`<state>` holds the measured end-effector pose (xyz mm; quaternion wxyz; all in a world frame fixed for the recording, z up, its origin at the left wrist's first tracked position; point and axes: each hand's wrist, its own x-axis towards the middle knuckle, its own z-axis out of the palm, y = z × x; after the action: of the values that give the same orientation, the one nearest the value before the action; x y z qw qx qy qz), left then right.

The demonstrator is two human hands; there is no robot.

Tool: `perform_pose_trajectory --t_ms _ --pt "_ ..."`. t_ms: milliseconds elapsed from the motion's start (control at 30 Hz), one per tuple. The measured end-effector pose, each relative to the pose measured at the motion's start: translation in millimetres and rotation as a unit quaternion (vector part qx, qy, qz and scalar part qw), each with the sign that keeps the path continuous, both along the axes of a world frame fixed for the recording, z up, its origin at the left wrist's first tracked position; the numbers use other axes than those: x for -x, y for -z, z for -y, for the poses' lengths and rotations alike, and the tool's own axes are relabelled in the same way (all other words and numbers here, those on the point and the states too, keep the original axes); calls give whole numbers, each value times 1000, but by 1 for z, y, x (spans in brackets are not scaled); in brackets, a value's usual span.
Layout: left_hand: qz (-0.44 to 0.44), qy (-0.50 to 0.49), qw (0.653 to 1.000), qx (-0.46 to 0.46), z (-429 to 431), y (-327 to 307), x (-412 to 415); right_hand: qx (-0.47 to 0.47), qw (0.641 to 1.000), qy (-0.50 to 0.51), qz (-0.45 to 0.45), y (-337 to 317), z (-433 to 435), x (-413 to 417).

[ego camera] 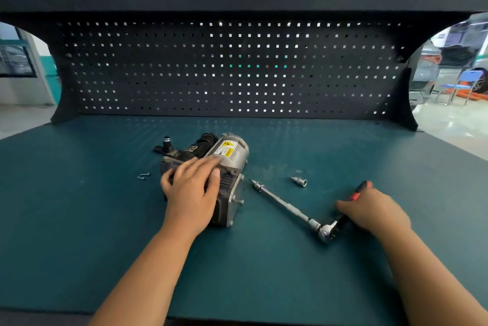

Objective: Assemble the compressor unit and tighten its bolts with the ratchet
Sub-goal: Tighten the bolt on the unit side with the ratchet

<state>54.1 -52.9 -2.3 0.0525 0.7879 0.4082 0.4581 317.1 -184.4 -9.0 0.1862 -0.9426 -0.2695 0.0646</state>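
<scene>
The compressor unit (227, 156), a silver cylinder with a yellow warning label joined to a dark housing, lies on the green bench mat (105, 220). My left hand (192, 183) rests on top of its dark housing, fingers spread over it. My right hand (375, 210) grips the red and black handle of the ratchet (326, 230). A long extension bar (282, 203) with a bit at its tip runs from the ratchet head toward the compressor and lies on the mat. Two small bolts (144, 175) lie left of the compressor.
A loose silver socket (299, 181) lies on the mat right of the extension's tip. A black pegboard (237, 67) stands along the back of the bench. Beyond the bench at the right are a blue chair (459, 85) and a shop floor.
</scene>
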Motion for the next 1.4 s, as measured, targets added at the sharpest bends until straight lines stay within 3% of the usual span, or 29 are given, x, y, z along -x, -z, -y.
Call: perform_pose_trajectory --t_ms 100,167,233,300,367,500,767,1400 --pt "7 92 972 -217 35 -8 -13 -112 993 9 -37 6 -2 -8" --pt "-109 217 924 -297 61 2 -35 -233 967 15 -100 6 1 -12" --pt "-245 247 914 -209 77 11 -62 -401 881 -2 -253 5 5 -13" --pt "-337 234 909 -79 81 18 -90 -500 789 -29 -356 1 9 -16" --pt "-385 244 890 -21 81 20 -114 -526 752 -66 -392 -3 11 -20" --pt "-376 261 885 -83 78 18 -142 -563 712 -135 -397 -8 12 -20" --pt "-292 265 918 -54 56 28 -132 -566 720 -232 -327 -5 8 -7" --pt "-312 266 912 3 53 27 -127 -574 716 -235 -322 -2 4 0"
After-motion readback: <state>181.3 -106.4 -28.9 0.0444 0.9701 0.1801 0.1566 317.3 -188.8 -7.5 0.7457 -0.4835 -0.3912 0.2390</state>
